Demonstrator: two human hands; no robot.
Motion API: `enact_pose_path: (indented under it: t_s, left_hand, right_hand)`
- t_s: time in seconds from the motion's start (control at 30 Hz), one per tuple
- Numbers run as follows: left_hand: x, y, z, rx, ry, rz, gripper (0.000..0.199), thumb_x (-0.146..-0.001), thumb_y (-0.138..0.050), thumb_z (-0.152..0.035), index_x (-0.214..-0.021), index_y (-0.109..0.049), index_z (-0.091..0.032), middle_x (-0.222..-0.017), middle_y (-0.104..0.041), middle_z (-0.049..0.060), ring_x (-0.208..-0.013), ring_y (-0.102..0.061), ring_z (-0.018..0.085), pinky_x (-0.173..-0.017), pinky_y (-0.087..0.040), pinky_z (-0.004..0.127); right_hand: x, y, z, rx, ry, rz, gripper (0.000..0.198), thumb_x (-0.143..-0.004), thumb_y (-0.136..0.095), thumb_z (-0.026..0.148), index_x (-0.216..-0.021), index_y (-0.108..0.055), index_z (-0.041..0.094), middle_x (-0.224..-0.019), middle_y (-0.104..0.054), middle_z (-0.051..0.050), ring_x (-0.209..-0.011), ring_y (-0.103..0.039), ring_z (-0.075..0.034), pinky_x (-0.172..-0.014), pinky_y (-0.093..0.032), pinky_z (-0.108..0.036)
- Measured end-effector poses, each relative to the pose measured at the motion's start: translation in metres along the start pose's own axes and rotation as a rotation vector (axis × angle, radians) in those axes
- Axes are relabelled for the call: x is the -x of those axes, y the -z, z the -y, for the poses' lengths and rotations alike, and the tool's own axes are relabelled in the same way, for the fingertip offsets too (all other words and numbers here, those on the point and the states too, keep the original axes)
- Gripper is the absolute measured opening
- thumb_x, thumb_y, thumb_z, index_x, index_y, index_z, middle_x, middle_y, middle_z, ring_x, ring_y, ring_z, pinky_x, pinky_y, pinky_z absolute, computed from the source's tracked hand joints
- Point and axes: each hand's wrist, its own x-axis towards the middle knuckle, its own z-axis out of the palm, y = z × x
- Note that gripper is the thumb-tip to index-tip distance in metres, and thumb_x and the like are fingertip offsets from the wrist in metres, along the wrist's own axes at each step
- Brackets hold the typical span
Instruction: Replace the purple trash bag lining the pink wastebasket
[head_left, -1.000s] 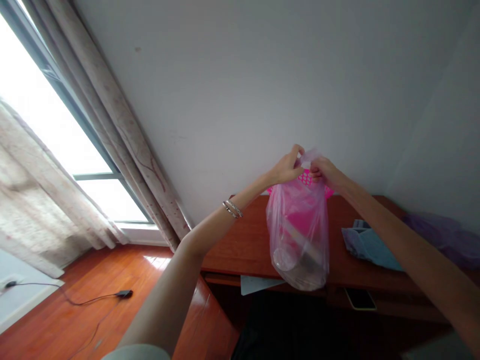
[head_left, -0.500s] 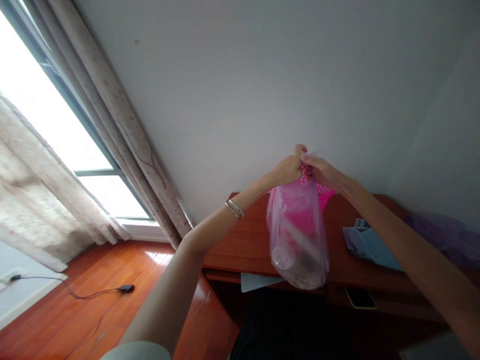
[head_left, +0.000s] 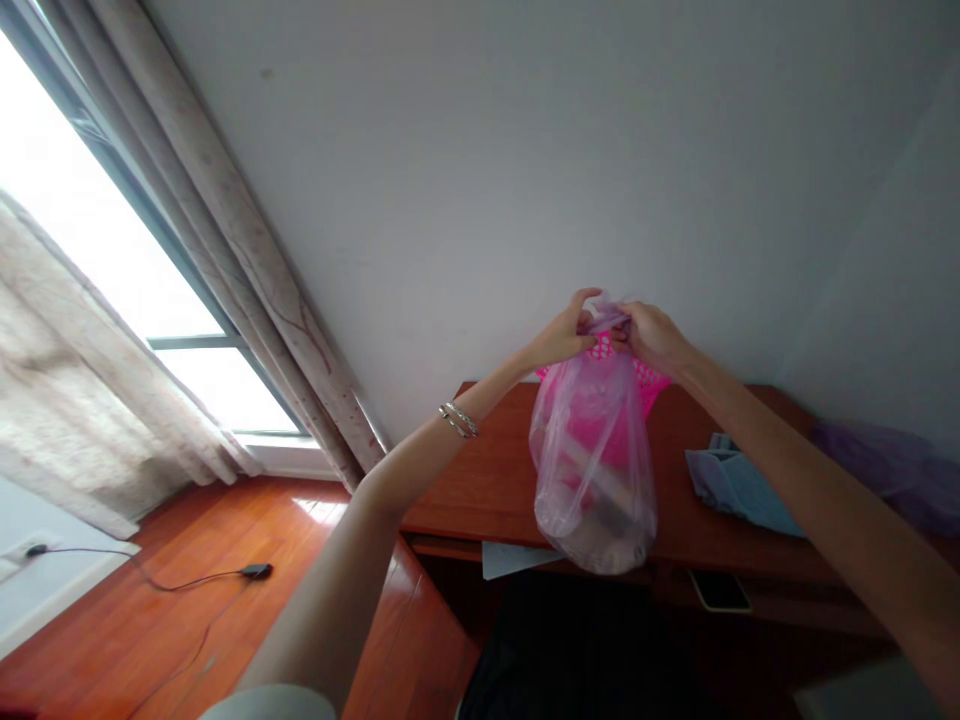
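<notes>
A thin, see-through pinkish-purple plastic bag (head_left: pixel 592 470) hangs from my hands in front of the desk, bulging with contents. Through its film I make out a clear round shape and a pale strip; their kinds are unclear. My left hand (head_left: pixel 566 330) has its fingers curled at the gathered top of the bag. On the other side of that twisted top, my right hand (head_left: pixel 654 335) pinches the film. Behind the bag stands a bright pink basket (head_left: pixel 651 378) with a perforated rim, mostly covered by the bag.
The reddish-brown desk (head_left: pixel 480 470) stands against the wall. Light blue face masks (head_left: pixel 742 490) and a purple plastic bag (head_left: pixel 892 475) lie at its right. A phone (head_left: pixel 720 590) rests lower down, near a white sheet (head_left: pixel 517 558). A cable with a black adapter (head_left: pixel 256 571) crosses the floor.
My hands have moved slightly apart, the left one going left and its fingers loosening. More of the twisted bag top and the pink rim now shows between them.
</notes>
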Motion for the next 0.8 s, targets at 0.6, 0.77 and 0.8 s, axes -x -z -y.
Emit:
enact_pose_path:
  t_s: [0.6, 0.77, 0.8]
  left_hand:
    - [0.008, 0.023, 0.013, 0.714, 0.481, -0.067, 0.035, -0.073, -0.065, 0.003, -0.105, -0.061, -0.010, -0.076, -0.070, 0.005, -0.057, -0.058, 0.009, -0.066, -0.045, 0.026]
    - [-0.003, 0.017, 0.016, 0.800, 0.563, -0.068, 0.012, -0.082, -0.056, 0.000, -0.082, -0.063, -0.009, -0.074, -0.069, 0.008, -0.064, -0.062, 0.013, -0.074, -0.050, 0.028]
    - [-0.005, 0.016, 0.018, 0.815, 0.590, -0.076, 0.014, -0.084, -0.053, -0.002, -0.080, -0.064, -0.009, -0.074, -0.070, 0.010, -0.065, -0.063, 0.013, -0.075, -0.051, 0.029]
  right_hand:
    - [-0.012, 0.050, 0.003, 0.530, 0.052, 0.439, 0.032, -0.082, -0.055, 0.038, -0.058, -0.055, 0.017, -0.061, -0.050, -0.002, -0.061, -0.042, -0.012, -0.065, -0.036, -0.027]
    - [-0.012, 0.050, 0.009, 0.852, 0.212, 0.441, 0.029, -0.085, -0.056, 0.044, -0.078, -0.070, 0.019, -0.075, -0.060, -0.004, -0.071, -0.051, -0.015, -0.074, -0.039, -0.028]
    - [-0.011, 0.049, 0.007, 0.886, 0.245, 0.406, 0.028, -0.085, -0.057, 0.044, -0.082, -0.071, 0.020, -0.076, -0.060, -0.004, -0.071, -0.050, -0.015, -0.075, -0.039, -0.028]
